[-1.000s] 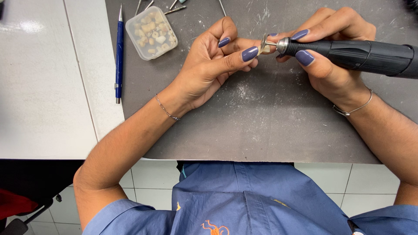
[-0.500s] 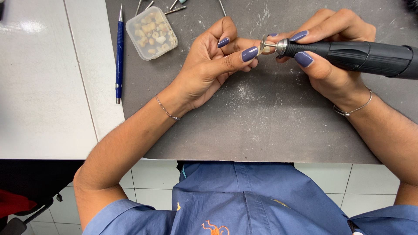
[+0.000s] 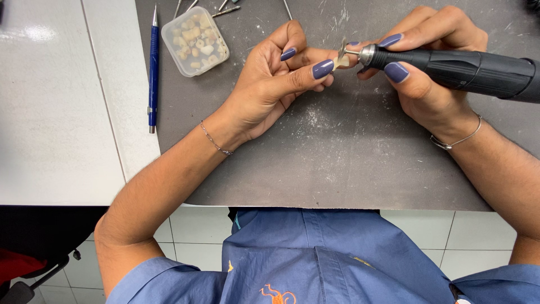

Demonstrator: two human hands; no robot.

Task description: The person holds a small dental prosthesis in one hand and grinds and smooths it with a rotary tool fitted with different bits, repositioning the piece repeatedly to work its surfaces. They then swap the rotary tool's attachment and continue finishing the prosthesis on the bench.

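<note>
Head view shows the left hand (image 3: 270, 90) pinching a small pale piece (image 3: 339, 61) between thumb and fingertips, steadying it against the thin disc (image 3: 342, 49) of a black rotary handpiece (image 3: 461, 68). The right hand (image 3: 430, 84) wraps that handpiece pen-style above the dusty grey mat (image 3: 337, 157); a clear box of pale pieces (image 3: 194, 40) lies far left.

I see a dark grey mat (image 3: 337, 163), dusted with white specks, on a white table (image 3: 56, 112). Left of the mat lies a blue pen (image 3: 153, 67). On the mat a clear tub (image 3: 194, 40) holds cream bits. The handpiece (image 3: 461, 70) is black, silver-tipped. Nails are purple, shirt (image 3: 326, 259) blue with orange stitching.
</note>
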